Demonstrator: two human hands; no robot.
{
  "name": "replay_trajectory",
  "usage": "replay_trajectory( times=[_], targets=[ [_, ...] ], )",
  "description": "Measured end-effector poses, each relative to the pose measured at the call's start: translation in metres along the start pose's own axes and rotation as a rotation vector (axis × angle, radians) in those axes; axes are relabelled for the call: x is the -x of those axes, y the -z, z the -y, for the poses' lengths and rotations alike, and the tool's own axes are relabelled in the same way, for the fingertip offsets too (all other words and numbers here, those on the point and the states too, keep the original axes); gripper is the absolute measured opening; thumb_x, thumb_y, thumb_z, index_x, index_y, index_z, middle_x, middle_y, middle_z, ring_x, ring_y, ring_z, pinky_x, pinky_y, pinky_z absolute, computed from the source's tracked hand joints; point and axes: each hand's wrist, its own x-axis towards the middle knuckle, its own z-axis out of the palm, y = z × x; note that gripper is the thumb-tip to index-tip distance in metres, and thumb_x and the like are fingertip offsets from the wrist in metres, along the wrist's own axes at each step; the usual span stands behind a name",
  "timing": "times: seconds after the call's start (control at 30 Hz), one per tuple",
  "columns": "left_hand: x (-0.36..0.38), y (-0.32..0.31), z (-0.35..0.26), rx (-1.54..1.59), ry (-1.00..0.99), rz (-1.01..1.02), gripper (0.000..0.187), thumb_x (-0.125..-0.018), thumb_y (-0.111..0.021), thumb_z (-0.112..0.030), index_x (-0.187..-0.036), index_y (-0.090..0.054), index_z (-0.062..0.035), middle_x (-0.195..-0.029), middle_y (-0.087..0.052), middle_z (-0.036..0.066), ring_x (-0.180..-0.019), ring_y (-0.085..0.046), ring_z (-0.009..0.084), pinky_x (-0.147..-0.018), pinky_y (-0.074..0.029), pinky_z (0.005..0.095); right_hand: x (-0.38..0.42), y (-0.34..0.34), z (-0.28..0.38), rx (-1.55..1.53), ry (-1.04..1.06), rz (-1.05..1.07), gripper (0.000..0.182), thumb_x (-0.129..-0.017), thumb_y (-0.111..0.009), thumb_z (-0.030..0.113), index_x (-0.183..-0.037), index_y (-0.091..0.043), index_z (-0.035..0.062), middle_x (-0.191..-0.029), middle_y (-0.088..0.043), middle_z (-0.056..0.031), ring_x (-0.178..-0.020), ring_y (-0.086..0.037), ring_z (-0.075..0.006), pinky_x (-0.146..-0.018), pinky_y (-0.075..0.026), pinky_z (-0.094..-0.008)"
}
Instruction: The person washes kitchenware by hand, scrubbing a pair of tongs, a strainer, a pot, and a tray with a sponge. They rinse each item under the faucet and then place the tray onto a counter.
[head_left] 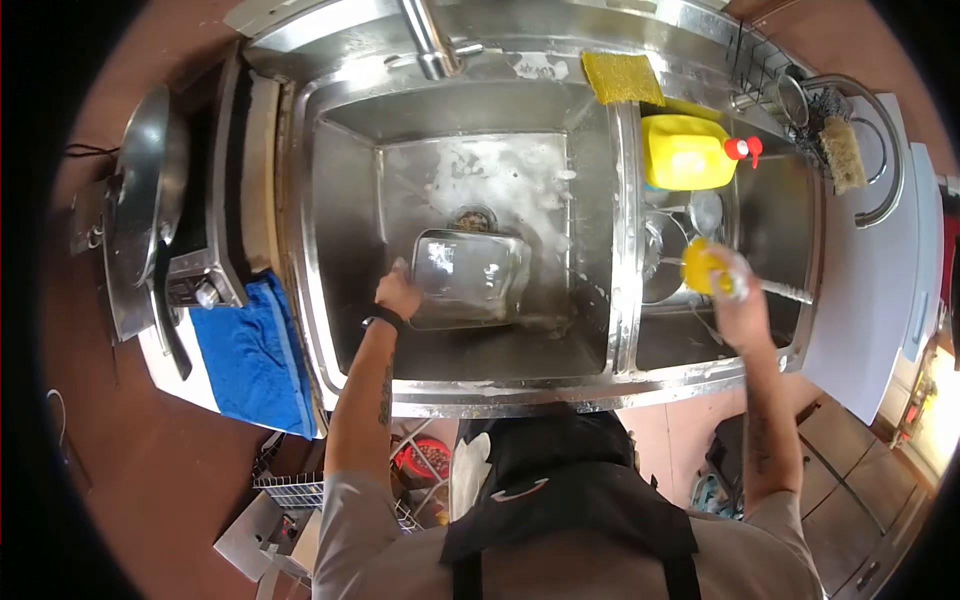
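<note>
A clear rectangular dish [468, 280] is tilted in the large left sink basin [350, 200], beside the drain, with white suds behind it. My left hand [399, 292] grips the dish at its left edge. Over the smaller right basin [790, 215], my right hand [738, 300] is closed on a yellow sponge [700, 268] with some foam on it. Below that hand lie a clear round lid or bowl [660, 262] and a light-coloured handle [788, 291]. A yellow bottle [688, 153] with a red cap lies behind the sponge.
The faucet [430, 45] hangs over the left basin's back edge. A gold scrubbing cloth [622, 78] lies on the back rim. On the left are a blue towel [245, 345] and a pan [150, 190]; a wire rack [765, 60] with a sponge stands at the right.
</note>
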Motion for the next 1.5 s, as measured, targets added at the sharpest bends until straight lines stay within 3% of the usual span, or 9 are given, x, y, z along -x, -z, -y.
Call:
replay_trajectory(
  times=[0.13, 0.47, 0.57, 0.87, 1.07, 1.13, 1.27, 1.33, 1.5],
  targets=[
    [0.069, 0.027, -0.055, 0.027, -0.046, -0.477, 0.053, -0.077, -0.064, -0.021, -0.124, -0.046, -0.0046, -0.11, -0.058, 0.021, -0.098, -0.061, 0.0441, -0.084, -0.051, 0.0508, -0.005, -0.063, 0.073, -0.192, 0.114, 0.191, 0.043, -0.085, -0.059, 0.007, -0.127, -0.052, 0.0132, -0.114, -0.061, -0.0174, -0.102, -0.063, -0.0342, -0.088, -0.051, -0.0421],
    [0.141, 0.039, -0.06, 0.932, -0.041, -0.536, 0.065, -0.098, -0.052, -0.021, -0.149, -0.018, 0.0031, -0.138, -0.049, 0.023, -0.126, -0.05, 0.0285, -0.103, -0.038, 0.0345, 0.001, -0.249, 0.163, -0.241, 0.194, 0.477, 0.05, -0.093, -0.052, 0.031, -0.134, -0.048, 0.0037, -0.142, -0.04, -0.0239, -0.117, -0.049, -0.0367, -0.103, -0.038, -0.0474],
    [0.149, 0.039, -0.059, 1.024, -0.051, -0.585, 0.066, -0.099, -0.05, -0.021, -0.15, -0.015, 0.0027, -0.139, -0.048, 0.022, -0.126, -0.049, 0.0266, -0.103, -0.038, 0.0337, -0.03, -0.198, 0.193, 0.428, 0.18, 0.846, 0.041, -0.096, -0.041, 0.03, -0.119, -0.063, 0.0023, -0.127, -0.051, -0.0167, -0.125, -0.042, -0.0255, -0.101, -0.032, -0.0414],
    [0.149, 0.062, -0.08, 0.895, -0.186, -0.561, 0.065, -0.101, -0.046, -0.024, -0.151, -0.012, 0.0023, -0.142, -0.044, 0.025, -0.128, -0.048, 0.0306, -0.105, -0.036, 0.0343, -0.096, -0.293, 0.193, -0.24, -0.078, -0.145, 0.05, -0.08, -0.067, 0.012, -0.125, -0.048, 0.0008, -0.114, -0.056, -0.0234, -0.106, -0.053, -0.0432, -0.093, -0.046, -0.0445],
    [0.123, 0.062, -0.079, 1.093, -0.177, -0.457, 0.063, -0.103, -0.042, -0.028, -0.151, -0.014, 0.0001, -0.141, -0.044, 0.027, -0.127, -0.048, 0.0328, -0.104, -0.037, 0.0352, -0.059, -0.282, 0.23, -0.357, 0.529, 0.151, 0.036, -0.077, -0.064, 0.007, -0.112, -0.055, 0.0076, -0.11, -0.06, -0.0203, -0.105, -0.059, -0.0387, -0.088, -0.049, -0.0435],
    [0.127, 0.07, -0.086, 1.059, -0.101, -0.587, 0.062, -0.103, -0.042, -0.028, -0.152, -0.015, -0.0023, -0.139, -0.046, 0.026, -0.126, -0.049, 0.0326, -0.103, -0.038, 0.0354, -0.063, -0.23, 0.229, -0.229, 0.317, 0.492, 0.031, -0.078, -0.062, 0.007, -0.109, -0.056, 0.0058, -0.111, -0.06, -0.0192, -0.102, -0.059, -0.0387, -0.089, -0.048, -0.0436],
    [0.13, 0.068, -0.091, 0.96, -0.086, -0.472, 0.064, -0.102, -0.043, -0.03, -0.152, -0.013, -0.0031, -0.14, -0.044, 0.029, -0.126, -0.049, 0.0358, -0.102, -0.039, 0.0368, -0.109, -0.281, 0.186, 0.041, 0.087, -0.101, 0.034, -0.08, -0.06, 0.006, -0.114, -0.055, 0.0098, -0.099, -0.062, -0.0203, -0.094, -0.06, -0.0369, -0.082, -0.05, -0.0448],
    [0.122, 0.06, -0.094, 0.882, -0.108, -0.568, 0.065, -0.102, -0.043, -0.031, -0.152, -0.013, -0.0029, -0.139, -0.045, 0.031, -0.124, -0.051, 0.0373, -0.101, -0.04, 0.0378, -0.105, -0.282, 0.222, -0.299, -0.107, 0.047, 0.034, -0.081, -0.06, 0.007, -0.114, -0.054, 0.0087, -0.099, -0.061, -0.0212, -0.093, -0.06, -0.0383, -0.082, -0.05, -0.0454],
    [0.093, 0.066, -0.083, 0.953, -0.109, -0.719, 0.06, -0.103, -0.039, -0.031, -0.152, -0.017, -0.0035, -0.142, -0.041, 0.031, -0.126, -0.048, 0.0405, -0.102, -0.039, 0.039, -0.069, -0.286, 0.23, -0.434, 0.172, 0.512, 0.032, -0.075, -0.065, 0.011, -0.106, -0.057, 0.0067, -0.104, -0.062, -0.0179, -0.095, -0.061, -0.0352, -0.083, -0.05, -0.0425]
  ],
)
